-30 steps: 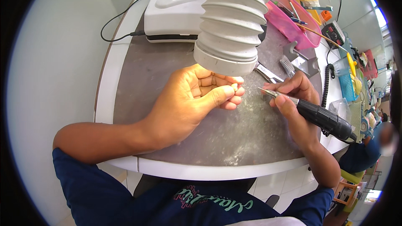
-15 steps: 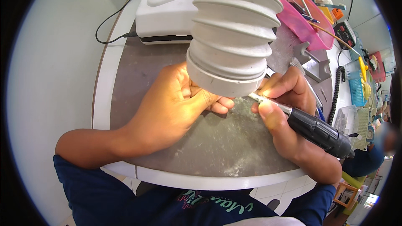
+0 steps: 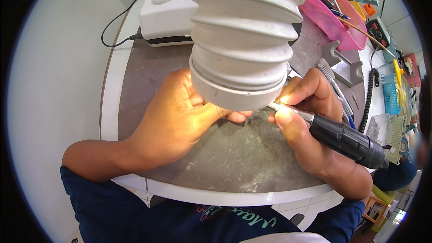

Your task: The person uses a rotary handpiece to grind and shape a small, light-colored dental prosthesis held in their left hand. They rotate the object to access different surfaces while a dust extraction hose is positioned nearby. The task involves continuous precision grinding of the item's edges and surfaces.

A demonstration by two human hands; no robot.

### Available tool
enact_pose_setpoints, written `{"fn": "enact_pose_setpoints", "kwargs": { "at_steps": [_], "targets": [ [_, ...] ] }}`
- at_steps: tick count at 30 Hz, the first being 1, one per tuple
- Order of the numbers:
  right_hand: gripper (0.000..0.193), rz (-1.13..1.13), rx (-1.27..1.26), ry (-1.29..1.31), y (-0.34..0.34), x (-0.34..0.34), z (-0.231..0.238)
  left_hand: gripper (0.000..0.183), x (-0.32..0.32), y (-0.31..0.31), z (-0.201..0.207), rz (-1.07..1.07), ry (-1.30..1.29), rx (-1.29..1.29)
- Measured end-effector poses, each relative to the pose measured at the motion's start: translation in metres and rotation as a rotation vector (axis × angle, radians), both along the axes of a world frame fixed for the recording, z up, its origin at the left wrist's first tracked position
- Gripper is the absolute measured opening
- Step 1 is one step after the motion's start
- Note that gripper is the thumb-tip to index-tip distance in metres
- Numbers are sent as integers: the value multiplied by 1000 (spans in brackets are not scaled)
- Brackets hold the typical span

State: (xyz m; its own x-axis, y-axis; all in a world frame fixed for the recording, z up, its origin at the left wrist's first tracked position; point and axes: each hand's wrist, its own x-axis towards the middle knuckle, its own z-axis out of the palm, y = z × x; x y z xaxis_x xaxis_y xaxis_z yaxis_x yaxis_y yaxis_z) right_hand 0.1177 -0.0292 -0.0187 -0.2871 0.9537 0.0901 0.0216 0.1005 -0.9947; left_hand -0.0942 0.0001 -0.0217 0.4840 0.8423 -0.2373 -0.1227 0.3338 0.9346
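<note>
My right hand [image 3: 310,126] grips a black and silver rotary handpiece [image 3: 344,140] like a pen, thumb and forefinger pinching its metal front end. The handpiece slants, its tip pointing up and left beneath a wide white corrugated suction hose [image 3: 245,40]. My left hand [image 3: 173,123] is closed, fingers curled and thumb stretched toward the hose mouth. Whatever it holds is hidden by the hose and the hand itself. Both hands are close together under the hose rim, a small gap between their fingertips. The working tip of the handpiece is also hidden. Bright light falls on the fingertips.
Pale dust marks the grey-brown worktop [image 3: 243,162]. A white machine [image 3: 168,15] with a black cable stands at the back left. Right of the hose are a pink tray [image 3: 333,22] of tools, a grey cradle [image 3: 346,69], a brush [image 3: 326,68] and a coiled cord [image 3: 370,101].
The view has shifted slightly, so the hose sits a little further left and lower and the right-side items further right. Both hands keep nearly the same pose and hold.
</note>
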Motion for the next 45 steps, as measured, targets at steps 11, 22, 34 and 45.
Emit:
{"fn": "enact_pose_setpoints", "kwargs": {
  "at_steps": [11,22,34,45],
  "targets": [
    [19,-43,-17,63,-1,-4,-2,20,0,-1,-6,4,0,40],
    [18,44,-32,71,0,-2,2,26,-1,-2,0,-39,29,-1],
    [19,109,13,99,2,0,-3,22,1,-2,-1,-31,-3,17],
    [19,125,34,80,3,0,-3,18,0,-2,-4,-19,-1,67]
  ]
}}
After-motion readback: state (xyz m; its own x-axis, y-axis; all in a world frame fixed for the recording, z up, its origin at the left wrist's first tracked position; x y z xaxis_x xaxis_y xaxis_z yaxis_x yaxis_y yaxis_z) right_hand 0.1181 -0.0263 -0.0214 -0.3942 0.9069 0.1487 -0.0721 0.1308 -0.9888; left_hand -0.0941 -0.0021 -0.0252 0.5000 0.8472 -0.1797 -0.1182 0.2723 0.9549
